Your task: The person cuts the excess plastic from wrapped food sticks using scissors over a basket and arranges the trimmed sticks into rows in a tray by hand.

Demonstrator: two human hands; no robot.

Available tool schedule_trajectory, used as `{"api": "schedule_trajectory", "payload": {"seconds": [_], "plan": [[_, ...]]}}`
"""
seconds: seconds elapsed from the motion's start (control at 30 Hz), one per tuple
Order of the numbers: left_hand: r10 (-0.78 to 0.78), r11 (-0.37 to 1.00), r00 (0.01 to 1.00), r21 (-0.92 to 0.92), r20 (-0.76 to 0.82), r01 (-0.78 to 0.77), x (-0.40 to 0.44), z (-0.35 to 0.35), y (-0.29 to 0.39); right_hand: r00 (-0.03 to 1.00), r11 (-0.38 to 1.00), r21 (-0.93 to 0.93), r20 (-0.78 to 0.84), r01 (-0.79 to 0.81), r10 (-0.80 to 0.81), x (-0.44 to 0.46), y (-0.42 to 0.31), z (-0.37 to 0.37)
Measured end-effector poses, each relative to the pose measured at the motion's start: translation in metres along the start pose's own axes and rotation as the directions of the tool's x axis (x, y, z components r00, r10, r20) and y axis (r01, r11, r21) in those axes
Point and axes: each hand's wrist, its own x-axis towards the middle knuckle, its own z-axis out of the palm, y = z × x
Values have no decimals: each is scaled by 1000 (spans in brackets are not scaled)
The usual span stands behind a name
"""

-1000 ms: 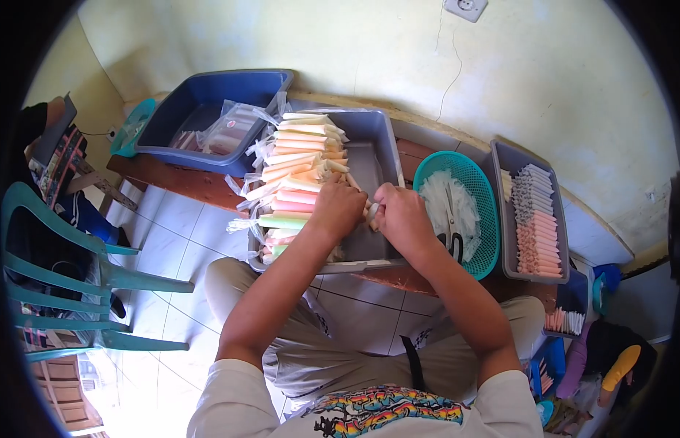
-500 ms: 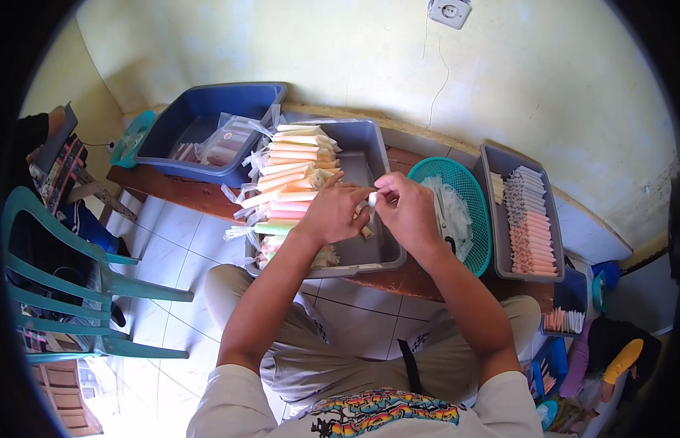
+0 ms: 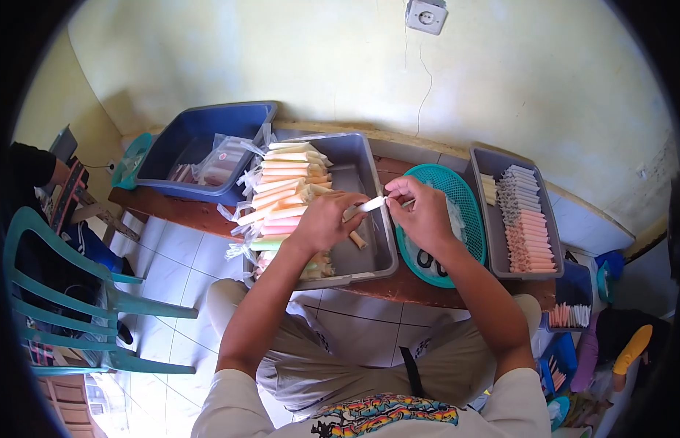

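My left hand (image 3: 325, 221) is closed round a slim white stick, which looks like a wrapped ice pop (image 3: 371, 205), and its end points out to the right. My right hand (image 3: 428, 219) pinches the tip of that ice pop between thumb and fingers. Both hands are above the grey tray (image 3: 384, 252) and the green basket beside it. Rows of ice pops (image 3: 281, 201) in cream, orange, pink and green, in knotted clear bags, fill the tray's left side. One loose tan ice pop (image 3: 357, 239) lies under my left hand.
A green mesh basket (image 3: 480, 241) holds clear plastic and black-handled scissors (image 3: 431, 264). Right of it, a grey tray (image 3: 477, 164) carries white and pink ice pops. A blue tub (image 3: 241, 113) stands left, near a green chair (image 3: 62, 255). Another person's yellow sleeve (image 3: 633, 349) shows lower right.
More of the white ice pop now shows between my hands. My right hand has moved slightly right, over the green basket. The camera view has shifted a little.
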Motion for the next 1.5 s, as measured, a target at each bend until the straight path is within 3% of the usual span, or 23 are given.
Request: {"api": "schedule_trajectory", "payload": {"seconds": [0.2, 0.47, 0.7, 0.93, 1.17, 1.27, 1.33, 1.37, 1.43, 1.5], "plan": [[-2, 996, 1000, -88, -19, 0, 12, 7, 15, 999, 995, -82, 8, 49, -48, -5, 6, -28], [80, 997, 997, 19, -1, -80, 39, 30, 36, 998, 992, -115, -16, 56, -58, -13, 22, -62], [108, 994, 994, 21, 24, -108, 62, 63, 45, 982, 920, -350, -12, 174, -190, -21, 46, -94], [68, 991, 995, 107, 69, -75, 72, 97, 43, 959, 804, -531, 64, 267, -276, -27, 73, -117], [45, 982, 998, 179, 54, -54, 72, 107, 33, 936, 769, -552, 65, 323, -347, -29, 90, -121], [70, 980, 997, 187, -17, -66, 69, 104, 30, 953, 813, -514, 30, 273, -302, -33, 79, -126], [45, 981, 999, 188, -20, -40, 66, 102, 28, 989, 930, -343, -11, 135, -147, -37, 69, -131], [23, 982, 999, 189, -27, -17, 65, 102, 27, 990, 929, -345, -8, 133, -144, -40, 63, -132], [20, 982, 999, 186, -35, -13, 64, 102, 24, 986, 963, -245, 90, -115, 141, -49, 51, -131], [11, 983, 999, 185, -48, -2, 63, 101, 22, 969, 943, -283, 119, -176, 216, -61, 58, -118]]}}
